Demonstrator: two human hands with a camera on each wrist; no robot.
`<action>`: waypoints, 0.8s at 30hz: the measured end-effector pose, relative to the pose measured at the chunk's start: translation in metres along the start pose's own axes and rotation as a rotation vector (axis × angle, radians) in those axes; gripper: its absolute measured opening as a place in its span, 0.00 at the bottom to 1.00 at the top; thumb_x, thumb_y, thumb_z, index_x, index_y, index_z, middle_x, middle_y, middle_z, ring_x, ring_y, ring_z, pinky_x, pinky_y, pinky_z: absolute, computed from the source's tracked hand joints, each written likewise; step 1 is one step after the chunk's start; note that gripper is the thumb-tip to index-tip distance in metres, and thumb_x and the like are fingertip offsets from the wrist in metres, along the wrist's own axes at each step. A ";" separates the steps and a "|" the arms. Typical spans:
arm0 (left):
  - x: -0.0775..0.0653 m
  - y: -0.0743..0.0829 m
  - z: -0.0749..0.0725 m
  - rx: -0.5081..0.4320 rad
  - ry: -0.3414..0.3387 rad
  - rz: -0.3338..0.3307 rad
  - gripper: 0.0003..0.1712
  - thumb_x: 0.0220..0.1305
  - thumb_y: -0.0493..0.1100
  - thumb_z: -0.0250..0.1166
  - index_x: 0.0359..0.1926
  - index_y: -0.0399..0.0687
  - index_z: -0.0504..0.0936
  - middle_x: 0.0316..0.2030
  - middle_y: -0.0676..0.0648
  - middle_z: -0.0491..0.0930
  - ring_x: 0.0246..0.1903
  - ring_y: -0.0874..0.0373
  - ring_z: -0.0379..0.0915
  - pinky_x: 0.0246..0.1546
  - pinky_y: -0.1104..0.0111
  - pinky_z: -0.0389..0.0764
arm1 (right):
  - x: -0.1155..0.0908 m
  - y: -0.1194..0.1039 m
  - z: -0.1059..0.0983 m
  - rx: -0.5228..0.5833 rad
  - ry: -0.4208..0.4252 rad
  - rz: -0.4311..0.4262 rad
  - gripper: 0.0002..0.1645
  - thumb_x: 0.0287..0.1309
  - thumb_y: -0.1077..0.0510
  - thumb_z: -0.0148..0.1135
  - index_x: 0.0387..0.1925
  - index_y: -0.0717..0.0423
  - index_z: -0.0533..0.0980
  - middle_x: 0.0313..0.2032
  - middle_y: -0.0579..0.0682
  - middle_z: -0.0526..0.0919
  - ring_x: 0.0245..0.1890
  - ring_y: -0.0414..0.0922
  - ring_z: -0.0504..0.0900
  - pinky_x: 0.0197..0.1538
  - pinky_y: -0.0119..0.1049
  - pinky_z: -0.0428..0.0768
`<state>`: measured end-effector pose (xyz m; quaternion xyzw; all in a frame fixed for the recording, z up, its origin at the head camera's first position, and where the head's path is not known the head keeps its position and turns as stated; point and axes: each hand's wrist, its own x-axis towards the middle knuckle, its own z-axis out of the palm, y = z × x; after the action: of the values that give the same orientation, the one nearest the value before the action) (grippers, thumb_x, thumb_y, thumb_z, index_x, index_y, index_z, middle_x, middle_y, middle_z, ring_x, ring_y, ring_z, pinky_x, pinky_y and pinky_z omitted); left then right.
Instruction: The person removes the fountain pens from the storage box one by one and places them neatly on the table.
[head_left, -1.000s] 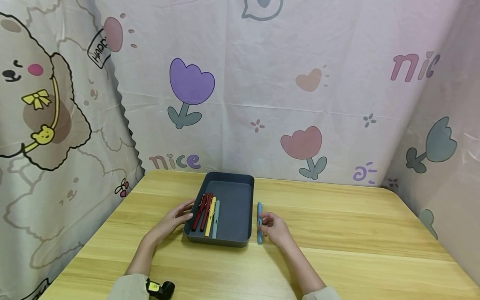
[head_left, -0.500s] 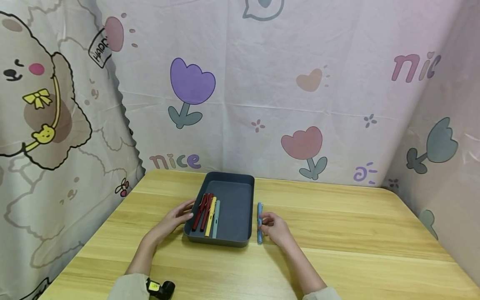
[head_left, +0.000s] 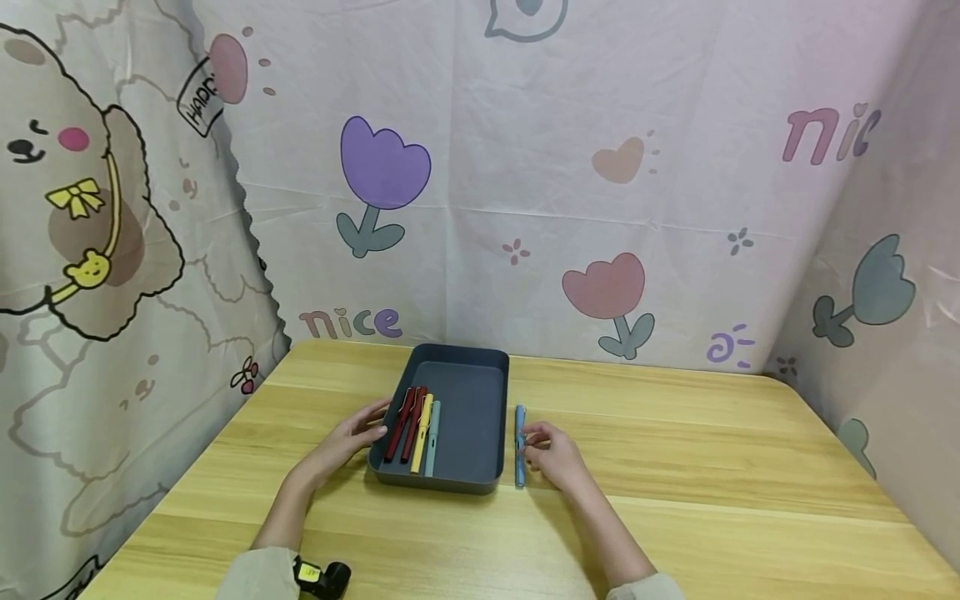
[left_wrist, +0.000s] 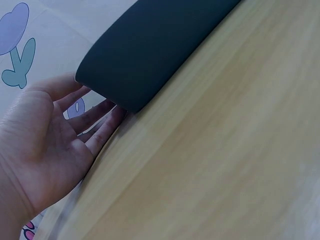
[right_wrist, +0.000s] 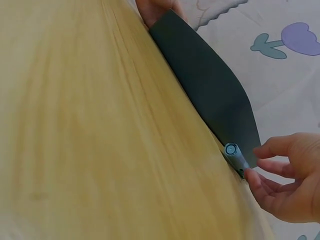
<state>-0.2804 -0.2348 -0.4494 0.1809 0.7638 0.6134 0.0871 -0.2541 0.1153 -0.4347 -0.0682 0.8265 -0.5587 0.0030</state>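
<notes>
A dark grey tray lies on the table, with two dark red pens, a yellow pen and a grey-green pen side by side along its left part. My left hand rests against the tray's left wall; in the left wrist view its fingers are extended, with the tips at the wall. Just right of the tray, a blue pen lies lengthwise on the wood. Fingertips of my right hand are right at that pen's right side, thumb and forefinger spread apart in the right wrist view.
The wooden table ends at a printed cloth backdrop, which also hangs at the left and right. A black wrist device is strapped at the left sleeve.
My right hand has shifted very slightly to the right, away from the blue pen. The left hand, the tray and the pens in it look unmoved.
</notes>
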 end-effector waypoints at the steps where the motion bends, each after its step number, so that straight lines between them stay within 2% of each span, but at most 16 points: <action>1: 0.000 0.000 0.000 -0.001 -0.001 0.000 0.33 0.68 0.43 0.54 0.70 0.44 0.54 0.65 0.32 0.52 0.64 0.38 0.46 0.59 0.48 0.56 | 0.000 -0.001 -0.001 -0.007 0.005 -0.002 0.17 0.53 0.71 0.58 0.47 0.69 0.73 0.34 0.55 0.75 0.31 0.46 0.78 0.31 0.38 0.79; 7: 0.001 0.000 0.001 0.004 0.002 -0.002 0.33 0.68 0.43 0.54 0.70 0.43 0.54 0.65 0.31 0.52 0.64 0.37 0.46 0.59 0.47 0.56 | -0.001 -0.012 -0.004 -0.098 0.021 -0.050 0.17 0.53 0.67 0.60 0.47 0.65 0.75 0.34 0.53 0.76 0.33 0.46 0.77 0.32 0.36 0.77; 18: 0.001 0.001 0.000 0.018 0.008 -0.014 0.34 0.67 0.44 0.54 0.70 0.44 0.53 0.65 0.33 0.52 0.64 0.39 0.46 0.59 0.48 0.56 | -0.001 -0.034 0.010 -0.110 -0.034 -0.147 0.17 0.52 0.66 0.61 0.47 0.65 0.76 0.35 0.53 0.76 0.34 0.47 0.77 0.33 0.36 0.77; 24: 0.000 0.001 0.000 0.015 0.007 -0.007 0.34 0.67 0.44 0.54 0.70 0.44 0.54 0.65 0.32 0.52 0.64 0.37 0.47 0.58 0.48 0.57 | 0.002 -0.043 0.021 -0.121 -0.085 -0.161 0.17 0.54 0.64 0.62 0.48 0.63 0.76 0.35 0.50 0.76 0.33 0.46 0.75 0.31 0.35 0.76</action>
<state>-0.2806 -0.2350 -0.4487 0.1769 0.7693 0.6080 0.0852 -0.2493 0.0802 -0.4026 -0.1580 0.8498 -0.5027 -0.0108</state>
